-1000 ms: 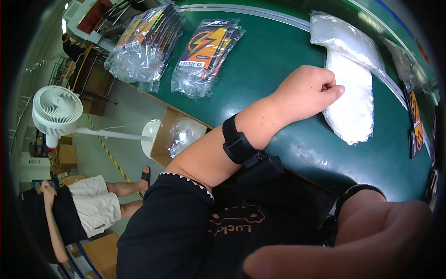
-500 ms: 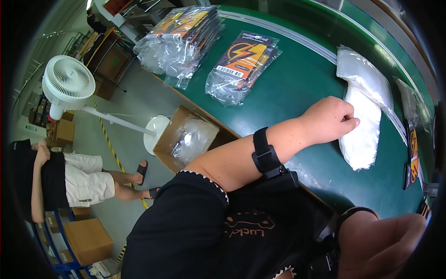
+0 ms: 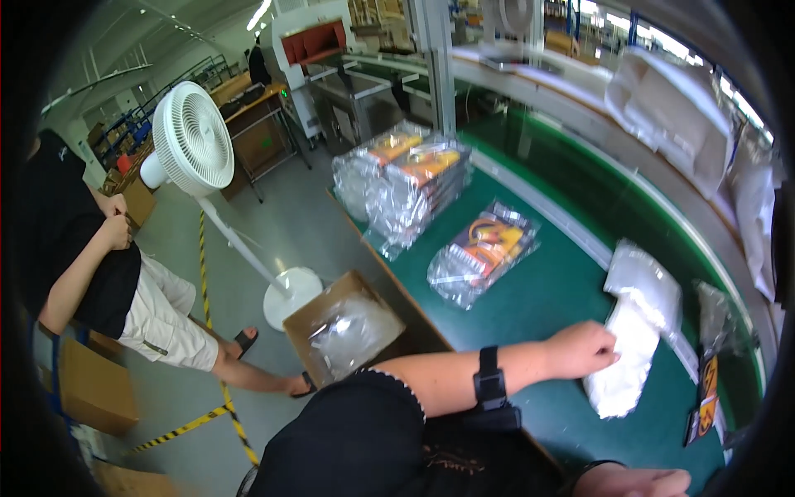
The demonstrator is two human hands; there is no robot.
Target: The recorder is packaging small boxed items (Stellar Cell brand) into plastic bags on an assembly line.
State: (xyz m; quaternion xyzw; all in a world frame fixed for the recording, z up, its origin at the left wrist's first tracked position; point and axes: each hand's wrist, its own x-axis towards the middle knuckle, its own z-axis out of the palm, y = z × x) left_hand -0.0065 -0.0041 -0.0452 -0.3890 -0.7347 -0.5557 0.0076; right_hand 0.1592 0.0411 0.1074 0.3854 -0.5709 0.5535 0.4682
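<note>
My left hand [image 3: 582, 349] is closed in a fist at the left edge of a stack of clear plastic bags [image 3: 627, 369] on the green tabletop. Its fingers curl inward, and whatever they might hold is hidden. A black strap with a small device [image 3: 490, 379] circles that forearm. At the lower right, part of my right arm [image 3: 633, 480] shows, but its hand is out of view. Left of the fist lies a bagged, orange-and-black printed package [image 3: 483, 253]. Beyond it rises a pile of similar bagged packages [image 3: 406, 184].
An open cardboard box [image 3: 364, 364] with clear plastic inside stands below the table's left edge. A white pedestal fan [image 3: 192, 139] and a person in white shorts [image 3: 161, 311] are farther left. Another bagged package [image 3: 706, 389] lies at the right by the metal rail [image 3: 571, 236].
My view has lifted and shifted left, so the table sits lower and more of the room shows. My left hand stays closed beside the clear bags. Less of my right arm shows.
</note>
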